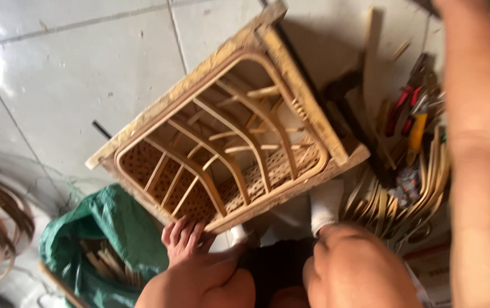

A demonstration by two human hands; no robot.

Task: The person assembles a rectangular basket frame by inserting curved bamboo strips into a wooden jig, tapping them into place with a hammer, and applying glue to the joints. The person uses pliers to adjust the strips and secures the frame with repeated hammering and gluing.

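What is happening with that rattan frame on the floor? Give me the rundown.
A person sits over a rattan and wood frame lying tilted on the white tiled floor. The left hand rests its fingers against the frame's lower edge. The right arm reaches up past the top of the picture, so its hand is out of view. Pliers with red and yellow handles and cut rattan strips lie to the right; a green sack of sticks sits at lower left.

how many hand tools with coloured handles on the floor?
2 that I can tell: red-handled pliers right of the rattan frame, and a yellow-handled tool beside them. The pile is cluttered and partly behind the right arm, so more may be hidden.
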